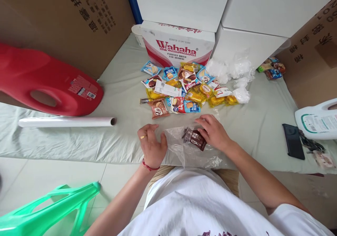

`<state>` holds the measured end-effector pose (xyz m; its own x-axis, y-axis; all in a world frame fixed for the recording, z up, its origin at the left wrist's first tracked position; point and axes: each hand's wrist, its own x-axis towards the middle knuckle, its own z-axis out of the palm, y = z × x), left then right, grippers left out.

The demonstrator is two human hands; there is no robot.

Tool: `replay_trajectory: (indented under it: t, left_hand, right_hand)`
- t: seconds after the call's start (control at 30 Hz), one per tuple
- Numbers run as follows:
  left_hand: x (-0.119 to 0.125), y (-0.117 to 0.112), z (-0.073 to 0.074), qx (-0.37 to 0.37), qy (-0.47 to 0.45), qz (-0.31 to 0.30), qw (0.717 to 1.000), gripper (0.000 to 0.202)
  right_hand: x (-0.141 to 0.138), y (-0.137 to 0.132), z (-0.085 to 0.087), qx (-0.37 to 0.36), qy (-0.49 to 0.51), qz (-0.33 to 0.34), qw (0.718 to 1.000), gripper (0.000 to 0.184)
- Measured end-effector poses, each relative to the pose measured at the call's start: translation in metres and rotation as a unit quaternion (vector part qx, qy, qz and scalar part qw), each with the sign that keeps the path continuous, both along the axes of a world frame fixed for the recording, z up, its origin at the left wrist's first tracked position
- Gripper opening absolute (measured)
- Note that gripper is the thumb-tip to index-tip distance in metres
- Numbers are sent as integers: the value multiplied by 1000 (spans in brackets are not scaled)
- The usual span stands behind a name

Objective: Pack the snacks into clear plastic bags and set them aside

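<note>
A creased, pale green cloth (pixel 123 99) covers the long table above a tiled floor (pixel 65 167). A flat-sided brown cardboard box (pixel 52 25) stands at the left. A Wahaha carton (pixel 179 46) backs a heap of crinkled snack packets (pixel 189 83). Nearer, a clear, wrinkled plastic bag (pixel 173 141) lies between the hands. The left hand (pixel 152 143) curls beside it, whether pinching I cannot tell; the right hand (pixel 214 132) bends loosely over shiny dark-brown sachets (pixel 198 140) at the bag, its grip unclear.
</note>
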<state>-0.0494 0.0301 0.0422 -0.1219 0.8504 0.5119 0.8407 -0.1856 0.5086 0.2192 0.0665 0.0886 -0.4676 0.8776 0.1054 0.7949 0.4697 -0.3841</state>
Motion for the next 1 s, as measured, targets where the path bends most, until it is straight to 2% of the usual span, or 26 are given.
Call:
replay_trajectory:
  t: [0.07, 0.13, 0.23, 0.3, 0.4, 0.5, 0.63, 0.73, 0.83, 0.9, 1.0]
  left_hand:
    - [2, -8, 6, 48, 41, -62, 996, 19]
    - [5, -17, 9, 74, 97, -164, 979, 22]
    - [13, -24, 11, 60, 147, -304, 939, 31]
    - [18, -23, 10, 29, 137, -346, 928, 37]
    - [19, -18, 10, -23, 83, -341, 936, 42]
    - [15, -14, 13, -85, 43, -300, 949, 34]
    - [11, -11, 17, -147, 63, -251, 955, 37]
    - [11, -13, 13, -120, 99, -183, 971, 35]
    - [10, -19, 6, -39, 123, -111, 985, 19]
    - [10, -24, 3, 4, 130, -134, 982, 25]
    - [14, -29, 2, 14, 131, -262, 956, 32]
  right_hand:
    - [-8, 10, 10, -46, -41, 13, 998, 29]
    - [-12, 9, 19, -90, -87, 33, 992, 31]
    - [-14, -5, 23, -115, -140, 43, 982, 48]
    - [-14, -16, 21, -117, -153, 30, 981, 57]
    - [-15, -25, 16, -115, -147, 20, 982, 59]
    - [-17, -21, 16, -111, -143, 35, 983, 60]
    - [-19, -14, 19, -105, -157, 48, 981, 61]
    - [-18, -12, 17, -116, -159, 43, 979, 63]
    - [-14, -11, 14, -133, -143, 31, 980, 70]
    - [-12, -9, 14, -140, -134, 29, 981, 72]
    - [-12, -6, 15, -145, -133, 33, 980, 68]
